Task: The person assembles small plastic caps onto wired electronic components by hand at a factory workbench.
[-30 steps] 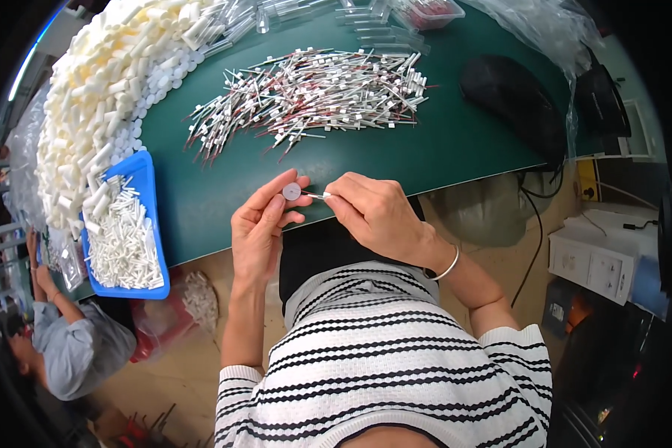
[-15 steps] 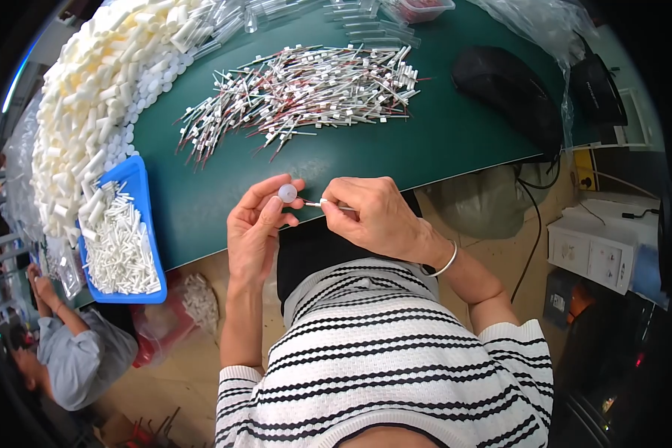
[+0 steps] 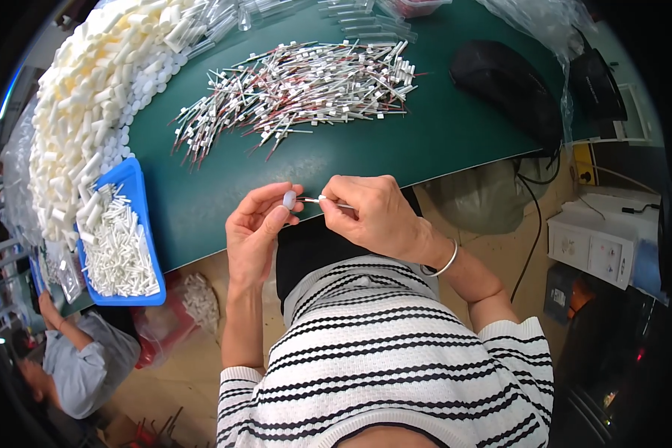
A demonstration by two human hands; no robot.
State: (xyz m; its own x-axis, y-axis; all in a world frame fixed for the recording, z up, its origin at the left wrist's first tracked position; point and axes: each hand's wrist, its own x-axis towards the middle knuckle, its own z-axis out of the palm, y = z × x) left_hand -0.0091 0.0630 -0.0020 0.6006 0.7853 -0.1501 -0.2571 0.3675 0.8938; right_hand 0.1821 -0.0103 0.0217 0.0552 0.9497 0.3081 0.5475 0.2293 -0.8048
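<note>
My left hand (image 3: 255, 220) pinches a small round translucent white cap (image 3: 289, 199) between thumb and fingers. Facing it, my right hand (image 3: 366, 209) is closed on a thin wired piece (image 3: 311, 199) with a white end and a dark lead. The lead's tip meets the cap's right side; whether it passes into the cap I cannot tell. Both hands are held above my lap at the table's near edge. Beyond them lies a heap of similar wired pieces (image 3: 299, 93) with white connectors and red and white leads.
At the left, a blue tray (image 3: 155, 280) holds many short white tubes. Behind it are piled cream cylinders (image 3: 75, 134) and round white caps (image 3: 157, 78). Clear tubes (image 3: 373, 28) lie at the back, a black bag (image 3: 500, 86) at the right. Another person (image 3: 89, 358) sits at lower left.
The cap has turned in my left fingers from face-on to edge-on, toward the wired piece. My right hand stays almost in place. The other person's arm at lower left has shifted.
</note>
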